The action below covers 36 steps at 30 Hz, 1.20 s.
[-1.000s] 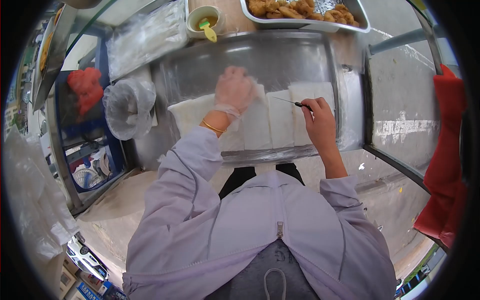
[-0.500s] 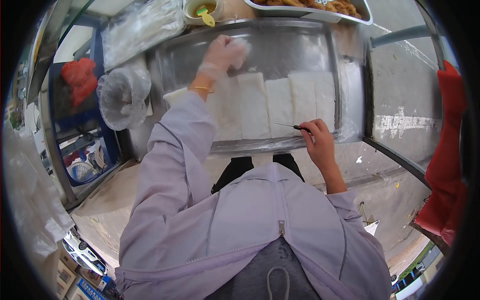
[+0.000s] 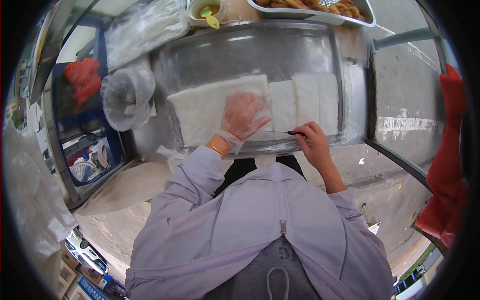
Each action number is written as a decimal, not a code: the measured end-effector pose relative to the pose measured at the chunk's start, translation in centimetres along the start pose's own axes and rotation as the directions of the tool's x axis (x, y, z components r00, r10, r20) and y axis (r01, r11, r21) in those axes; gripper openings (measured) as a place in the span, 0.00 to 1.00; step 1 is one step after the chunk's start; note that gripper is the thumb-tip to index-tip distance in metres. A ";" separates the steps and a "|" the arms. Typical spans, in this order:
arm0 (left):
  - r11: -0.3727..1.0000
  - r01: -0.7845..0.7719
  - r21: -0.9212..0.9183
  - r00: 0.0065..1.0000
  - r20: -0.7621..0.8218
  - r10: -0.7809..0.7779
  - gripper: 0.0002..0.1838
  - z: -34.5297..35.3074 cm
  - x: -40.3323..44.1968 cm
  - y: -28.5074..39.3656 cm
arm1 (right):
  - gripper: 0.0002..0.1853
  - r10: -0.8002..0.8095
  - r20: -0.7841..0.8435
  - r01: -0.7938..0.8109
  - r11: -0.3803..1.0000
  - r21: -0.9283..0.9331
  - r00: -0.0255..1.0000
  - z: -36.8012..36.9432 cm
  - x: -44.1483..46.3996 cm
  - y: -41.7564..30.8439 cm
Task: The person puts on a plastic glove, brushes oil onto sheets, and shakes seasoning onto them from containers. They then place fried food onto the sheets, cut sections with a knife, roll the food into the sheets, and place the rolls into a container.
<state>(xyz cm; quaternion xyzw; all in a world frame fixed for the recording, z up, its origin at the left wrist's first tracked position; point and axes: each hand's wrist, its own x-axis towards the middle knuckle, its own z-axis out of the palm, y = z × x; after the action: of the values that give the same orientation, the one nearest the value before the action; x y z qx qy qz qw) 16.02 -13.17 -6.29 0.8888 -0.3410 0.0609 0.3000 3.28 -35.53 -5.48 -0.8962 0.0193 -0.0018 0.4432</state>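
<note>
A white, soft-looking slab (image 3: pixel 195 102) lies along the near side of a metal tray (image 3: pixel 240 52). To its right are several cut white strips (image 3: pixel 306 100), side by side. My left hand (image 3: pixel 243 114), in a clear plastic glove, rests flat over the slab's right end, thumb stretched out to the right. Just beyond the thumb is the thin tip of a small narrow-bladed knife (image 3: pixel 291 132) with a black handle. My right hand (image 3: pixel 315 142), bare, pinches that handle over the tray's near edge. The left fingertips are partly blurred.
Behind the tray stand a bowl (image 3: pixel 223 9) with a yellow-green brush (image 3: pixel 210 18) and a tray of fried food (image 3: pixel 367 22). Plastic bags (image 3: pixel 147 32) and a bag-lined container (image 3: pixel 125 100) sit at the left. Plastic film (image 3: pixel 172 155) hangs over the near edge.
My left hand has come down from the tray's far side onto the slab, and the clear crumpled stuff at its fingers no longer shows. My right hand keeps the knife, slightly lower.
</note>
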 end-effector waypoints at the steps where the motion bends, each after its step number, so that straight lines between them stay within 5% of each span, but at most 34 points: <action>1: 0.999 -0.050 0.003 0.979 0.197 0.048 0.18 -0.3 -1.3 0.7 | 0.07 0.029 0.012 -0.029 0.999 0.031 1.000 -0.1 0.1 -0.1; 2: 0.995 -0.100 0.000 0.918 0.385 0.093 0.15 -0.4 -2.1 1.0 | 0.07 0.054 0.025 -0.055 0.997 0.062 0.998 -0.2 0.2 -0.2; 6: 0.993 -0.089 0.074 0.919 0.391 0.053 0.10 0.0 -1.3 -0.3 | 0.06 0.063 0.016 -0.064 0.995 0.081 0.998 -0.6 1.5 0.0; 9: 0.990 0.073 -0.119 0.986 0.157 -0.054 0.09 -1.1 4.7 -2.3 | 0.07 0.152 -0.145 -0.127 0.978 0.167 0.978 -1.5 4.0 -1.0; 12: 0.986 0.092 -0.137 0.992 0.102 -0.079 0.10 -0.8 7.6 -3.6 | 0.06 0.013 -0.187 -0.030 0.996 -0.086 0.982 -0.9 6.4 -2.0; 15: 0.992 -0.093 0.088 0.995 0.036 0.091 0.14 0.1 5.7 -3.2 | 0.06 -0.029 -0.152 -0.002 0.980 -0.199 0.988 -1.2 7.0 -1.8; 18: 0.978 -0.204 0.047 0.946 0.266 0.184 0.18 1.7 2.6 -3.9 | 0.06 0.053 -0.197 -0.071 0.994 -0.082 0.979 -1.6 6.8 -1.1; 20: 0.998 0.027 -0.064 0.964 0.267 -0.008 0.19 2.1 2.6 -4.2 | 0.06 0.136 -0.238 -0.131 0.991 0.038 0.962 -1.6 6.8 -1.2; 21: 0.997 0.020 -0.069 0.962 0.273 0.000 0.19 1.8 3.2 -4.2 | 0.06 0.109 -0.255 -0.101 0.994 0.042 0.961 -1.7 7.2 -1.7; 23: 0.923 0.367 -0.118 0.810 0.527 -0.255 0.20 0.5 5.1 -4.1 | 0.06 0.081 -0.277 -0.072 0.996 0.043 0.957 -1.4 8.1 -2.0; 24: 0.924 0.364 -0.118 0.810 0.529 -0.252 0.20 -0.4 5.7 -3.6 | 0.06 0.035 -0.254 -0.054 0.996 -0.067 0.966 -1.0 8.4 -1.9; 26: 0.966 0.089 0.241 0.982 0.141 -0.126 0.20 -1.9 6.8 -2.9 | 0.06 0.002 -0.241 -0.040 0.987 -0.153 0.971 -0.4 9.1 -1.9; 30: 0.974 -0.053 0.219 0.941 0.338 -0.024 0.22 -1.5 7.8 -2.4 | 0.06 -0.038 -0.233 -0.016 0.974 -0.225 0.972 -0.4 10.0 -1.7; 32: 0.962 0.076 0.262 0.754 0.616 -0.228 0.26 -0.2 8.4 -4.0 | 0.06 0.015 -0.193 -0.057 0.975 -0.213 0.981 -1.0 10.2 -1.2; 33: 0.964 0.078 0.254 0.773 0.595 -0.219 0.26 -0.7 8.8 -4.4 | 0.06 -0.007 -0.199 -0.041 0.971 -0.235 0.980 -1.9 11.1 -1.0; 35: 0.974 -0.039 0.223 0.972 0.233 -0.015 0.28 -1.9 8.7 -4.8 | 0.06 0.034 -0.265 -0.057 0.995 -0.078 0.964 -3.7 11.9 -0.5; 36: 0.976 -0.029 0.214 0.975 0.223 -0.020 0.28 -0.5 7.9 -5.3 | 0.07 0.038 -0.288 -0.065 0.994 -0.085 0.957 -5.2 12.9 -0.7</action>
<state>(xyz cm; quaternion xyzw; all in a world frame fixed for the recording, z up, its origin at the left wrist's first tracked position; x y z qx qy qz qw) 25.51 -14.29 -6.00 0.9166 -0.3660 -0.0020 0.1611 16.11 -39.71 -2.00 -0.9055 0.1066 -0.1188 0.3932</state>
